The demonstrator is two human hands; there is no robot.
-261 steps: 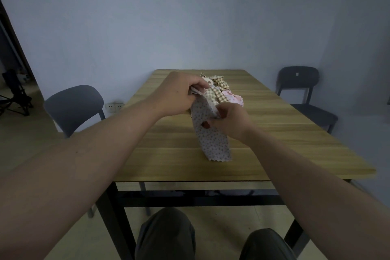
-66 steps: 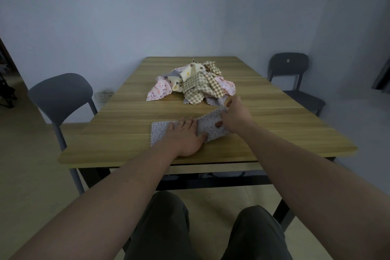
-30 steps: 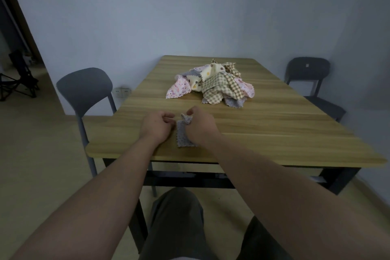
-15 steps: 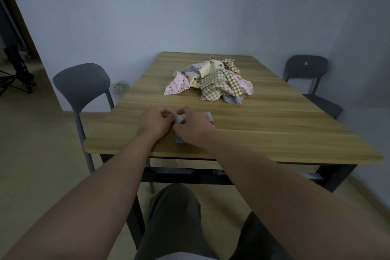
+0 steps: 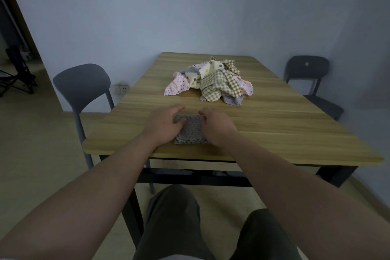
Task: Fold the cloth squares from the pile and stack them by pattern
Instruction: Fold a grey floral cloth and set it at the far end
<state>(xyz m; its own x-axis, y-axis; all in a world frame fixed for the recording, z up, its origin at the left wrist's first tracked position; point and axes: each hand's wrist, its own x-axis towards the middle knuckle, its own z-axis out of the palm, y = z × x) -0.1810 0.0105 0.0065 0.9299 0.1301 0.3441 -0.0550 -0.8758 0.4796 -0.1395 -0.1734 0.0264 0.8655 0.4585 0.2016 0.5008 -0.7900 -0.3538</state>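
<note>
A small grey dotted cloth (image 5: 191, 131), folded into a square, lies flat near the front edge of the wooden table (image 5: 285, 133). My left hand (image 5: 164, 124) rests on its left side with the fingers stretched forward and the thumb on the fabric. My right hand (image 5: 218, 126) covers its right edge, fingertips bent down at the far right corner. The pile of unfolded cloth squares (image 5: 211, 82), pink, cream dotted, tan checked and grey, sits in the middle of the table beyond my hands.
A grey chair (image 5: 82, 86) stands at the table's left side and a dark chair (image 5: 308, 74) at its far right. A wall runs behind the table. My knees (image 5: 173, 217) are under the front edge.
The grey cloth has gone from a long strip to a small folded square. Both hands, which were pinching it together, now lie on either side of it on the table.
</note>
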